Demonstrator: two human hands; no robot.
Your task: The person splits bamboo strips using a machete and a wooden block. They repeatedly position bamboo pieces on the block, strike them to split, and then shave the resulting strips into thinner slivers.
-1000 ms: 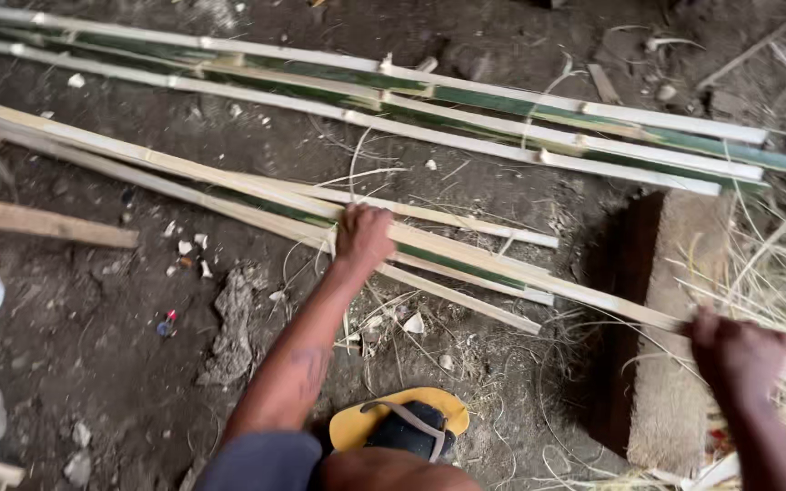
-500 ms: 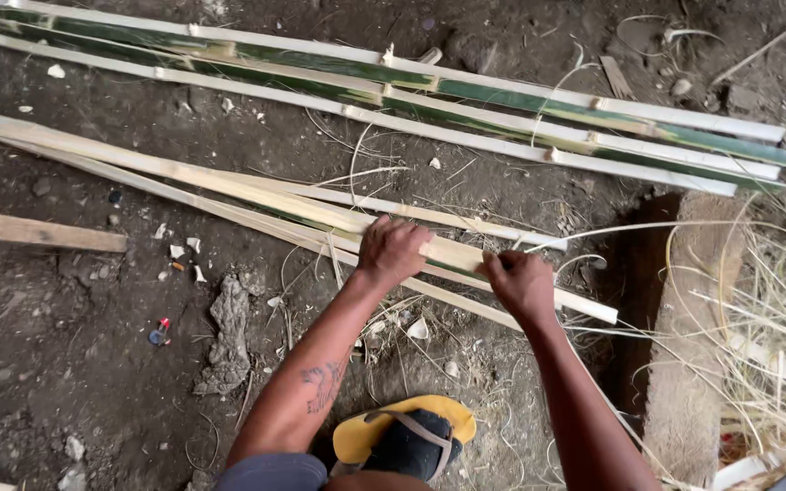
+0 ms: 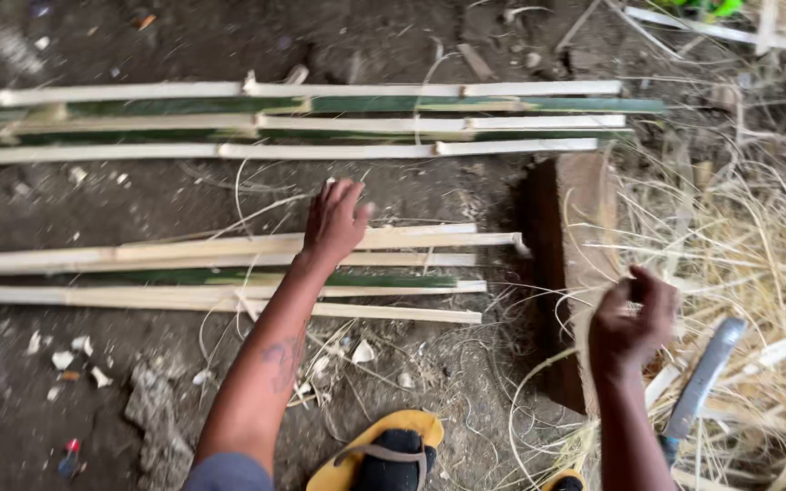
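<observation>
My left hand (image 3: 334, 223) lies flat with fingers spread on the near bundle of split bamboo strips (image 3: 184, 273), pale and green, close to their right ends. My right hand (image 3: 634, 320) hovers over the near end of a wooden block (image 3: 575, 227), fingers curled against the thumb. Nothing solid shows in it, and I cannot tell whether it pinches a thin fibre. A long knife with a grey blade (image 3: 707, 373) lies in the straw just right of that hand, untouched.
A second bundle of long bamboo strips (image 3: 320, 118) lies farther away on the dirt floor. Loose dry fibres and straw (image 3: 757, 236) pile up at the right. A foot in a yellow sandal (image 3: 384, 450) is at the bottom edge. Small chips litter the ground at the left.
My right hand left the bamboo strips and moved right, over the wooden block. My left hand stayed on the strips. The view has turned, so the strips now run level across it.
</observation>
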